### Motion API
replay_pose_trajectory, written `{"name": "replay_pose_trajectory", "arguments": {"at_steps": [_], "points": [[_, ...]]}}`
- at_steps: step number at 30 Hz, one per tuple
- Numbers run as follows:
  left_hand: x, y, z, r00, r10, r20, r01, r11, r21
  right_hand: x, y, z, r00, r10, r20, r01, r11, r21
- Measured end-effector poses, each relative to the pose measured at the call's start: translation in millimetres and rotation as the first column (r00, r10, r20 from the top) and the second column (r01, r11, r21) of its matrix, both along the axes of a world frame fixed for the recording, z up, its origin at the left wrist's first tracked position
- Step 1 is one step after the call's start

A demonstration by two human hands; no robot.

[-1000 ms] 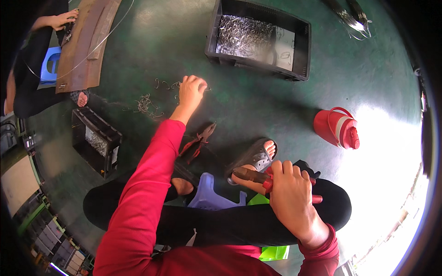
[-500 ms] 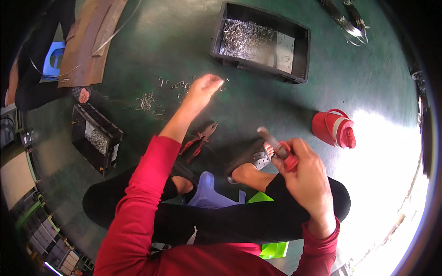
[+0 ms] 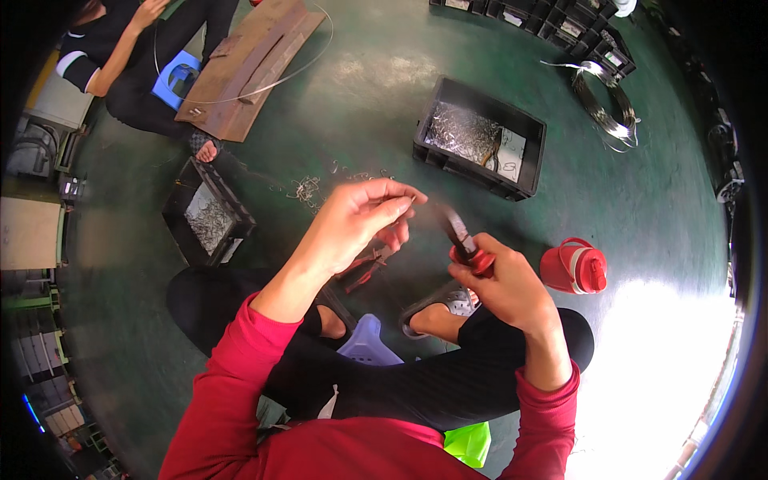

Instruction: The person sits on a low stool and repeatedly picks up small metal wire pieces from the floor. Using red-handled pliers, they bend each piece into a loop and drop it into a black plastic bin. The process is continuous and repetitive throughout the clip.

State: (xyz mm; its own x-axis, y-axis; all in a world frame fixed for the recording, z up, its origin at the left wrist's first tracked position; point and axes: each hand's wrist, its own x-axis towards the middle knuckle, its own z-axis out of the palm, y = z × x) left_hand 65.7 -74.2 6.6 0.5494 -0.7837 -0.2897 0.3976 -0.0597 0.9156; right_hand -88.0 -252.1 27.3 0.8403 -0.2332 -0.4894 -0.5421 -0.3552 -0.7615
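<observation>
My left hand (image 3: 352,224) is raised in front of me, thumb and forefinger pinched on a small piece of wire (image 3: 413,200), whose shape is hard to make out. Just right of those fingertips, my right hand (image 3: 512,284) grips red-handled pliers (image 3: 462,238); their dark jaws point up and left, smeared by motion. A second pair of pliers (image 3: 364,270), also red-handled, lies on the floor, partly hidden beneath my left hand. Beyond that hand, several bent wire hooks (image 3: 306,192) lie in a loose heap and scattered about.
A black crate (image 3: 480,172) of small metal pieces stands ahead, a smaller black crate (image 3: 182,228) at left. To the right are a red jug (image 3: 572,268) and a wire coil (image 3: 600,100). Another person (image 3: 128,88) sits far left by a wooden board (image 3: 248,68).
My left hand has come back from the scattered hooks toward the pliers, with its fingers pinched. My right hand keeps the pliers, now close to it. The view has tilted up.
</observation>
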Motion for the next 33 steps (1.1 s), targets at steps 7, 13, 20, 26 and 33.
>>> {"name": "replay_pose_trajectory", "arguments": {"at_steps": [7,13,20,26,33], "points": [[-23,20,14,0.955,0.066,0.289,-0.072,0.997,0.010,-1,17,0,0.991,0.134,-0.023,-0.134,0.990,-0.046],[-30,27,13,0.902,0.110,0.417,-0.110,0.994,-0.024,0,23,1,0.987,0.157,-0.019,-0.157,0.987,-0.035],[-28,33,15,0.869,0.112,0.481,-0.124,0.992,-0.006,3,29,4,0.980,0.197,0.029,-0.194,0.977,-0.087],[-16,44,18,0.977,-0.118,0.179,0.107,0.992,0.074,4,34,-2,0.985,0.160,0.063,-0.152,0.982,-0.116],[-18,46,7,0.916,-0.110,0.386,0.082,0.993,0.090,13,39,-19,0.974,0.147,0.171,-0.117,0.978,-0.171]]}}
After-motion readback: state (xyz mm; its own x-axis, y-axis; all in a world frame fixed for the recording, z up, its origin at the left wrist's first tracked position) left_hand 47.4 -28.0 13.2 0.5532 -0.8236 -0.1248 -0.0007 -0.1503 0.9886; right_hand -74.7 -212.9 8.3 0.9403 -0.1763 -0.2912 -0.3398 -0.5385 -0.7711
